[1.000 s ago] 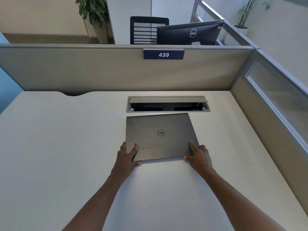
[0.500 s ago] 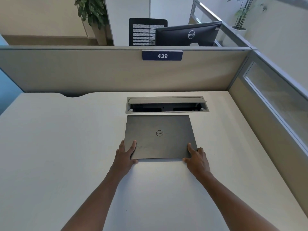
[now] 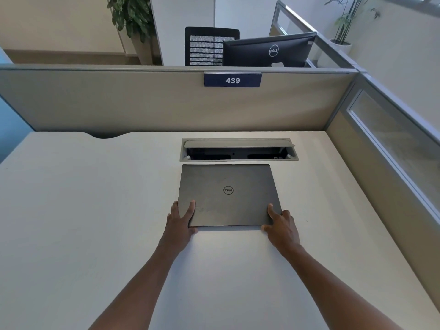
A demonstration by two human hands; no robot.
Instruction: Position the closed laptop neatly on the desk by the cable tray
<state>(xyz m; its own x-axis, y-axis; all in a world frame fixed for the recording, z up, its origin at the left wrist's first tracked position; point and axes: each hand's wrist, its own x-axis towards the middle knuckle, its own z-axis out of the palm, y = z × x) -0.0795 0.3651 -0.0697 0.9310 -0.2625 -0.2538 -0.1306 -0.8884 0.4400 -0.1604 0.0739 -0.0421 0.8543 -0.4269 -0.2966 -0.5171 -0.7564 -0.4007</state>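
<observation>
A closed dark grey laptop [image 3: 228, 186] lies flat on the white desk [image 3: 95, 222], its far edge parallel to and just short of the open cable tray [image 3: 238, 159] set into the desktop. My left hand [image 3: 181, 219] grips the laptop's near left corner, fingers on the lid and thumb at the near edge. My right hand [image 3: 281, 225] holds the near right corner the same way. The tray's lid is tilted up at the back, showing a dark recess.
A beige partition [image 3: 142, 101] with a blue "439" sign [image 3: 232, 80] closes the desk's far side. A glazed partition [image 3: 392, 148] runs along the right. Beyond stand a monitor [image 3: 269, 50], a chair and plants. A cutout notches the desk's far left edge.
The laptop was slightly skewed a second ago; it has turned square to the cable tray and moved a little closer to it. Both hands stay on its near corners.
</observation>
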